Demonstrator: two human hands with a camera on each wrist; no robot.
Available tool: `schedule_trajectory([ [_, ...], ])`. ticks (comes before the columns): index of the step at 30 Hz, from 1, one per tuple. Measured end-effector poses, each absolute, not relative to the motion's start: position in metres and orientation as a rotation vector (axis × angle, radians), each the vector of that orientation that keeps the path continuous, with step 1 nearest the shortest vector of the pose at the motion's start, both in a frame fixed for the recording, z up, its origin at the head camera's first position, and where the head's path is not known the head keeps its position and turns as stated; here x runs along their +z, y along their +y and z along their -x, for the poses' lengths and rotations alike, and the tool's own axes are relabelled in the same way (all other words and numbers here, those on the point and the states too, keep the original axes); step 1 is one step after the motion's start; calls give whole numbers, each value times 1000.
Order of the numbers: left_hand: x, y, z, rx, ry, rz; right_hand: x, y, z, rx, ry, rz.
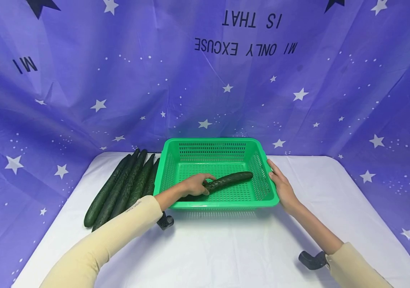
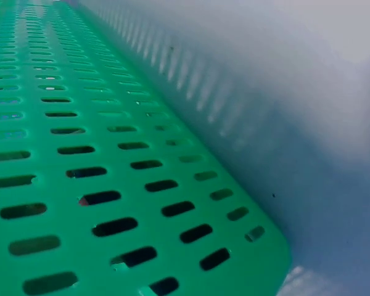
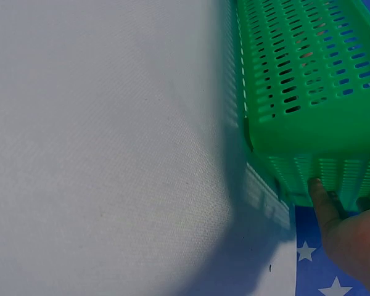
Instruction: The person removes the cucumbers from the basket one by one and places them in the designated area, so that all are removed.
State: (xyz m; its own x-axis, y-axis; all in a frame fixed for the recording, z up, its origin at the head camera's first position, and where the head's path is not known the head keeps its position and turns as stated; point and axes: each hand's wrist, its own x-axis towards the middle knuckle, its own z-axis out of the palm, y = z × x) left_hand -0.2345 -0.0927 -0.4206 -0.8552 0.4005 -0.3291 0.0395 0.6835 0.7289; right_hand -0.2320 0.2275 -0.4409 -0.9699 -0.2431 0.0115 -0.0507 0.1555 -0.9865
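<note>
Inside a green plastic basket, my left hand grips a dark green cucumber near its left end. The cucumber lies slanted, its free end toward the basket's right wall. My right hand touches the basket's right end from outside, fingers fairly straight against the rim. In the right wrist view, the thumb is against the basket's perforated end wall. The left wrist view shows the slotted side of the basket, with neither the left hand nor the cucumber in sight.
Several cucumbers lie side by side on the white table, left of the basket and partly behind my left sleeve. A purple cloth with stars hangs behind and around the table. Dark wrist-worn devices hang beneath both forearms.
</note>
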Motion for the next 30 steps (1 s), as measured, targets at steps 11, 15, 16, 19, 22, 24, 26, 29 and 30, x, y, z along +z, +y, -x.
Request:
schedule_trajectory([
  [11,-421,-91,238,1039,2466,-369,-441,229,232,-1936,2266,292],
  [15,-418,-93,236,1066,2483,-406,-442,228,232,-1941,2259,308],
  [16,-417,-94,235,1079,2487,-417,-442,229,233,-1944,2259,308],
  [19,-414,-94,233,1135,2492,-455,-442,228,233,-1953,2251,311],
  [22,-410,-96,232,1179,2493,-479,-443,228,233,-1957,2244,311],
  [24,-407,-98,232,1195,2491,-483,-443,228,233,-1958,2244,312],
  [26,-405,-100,232,1198,2502,-492,-443,228,233,-1955,2248,306],
  [29,-398,-103,233,1231,2516,-502,-443,228,233,-1957,2248,301],
  [30,-394,-104,234,1252,2517,-503,-443,228,233,-1960,2245,299],
])
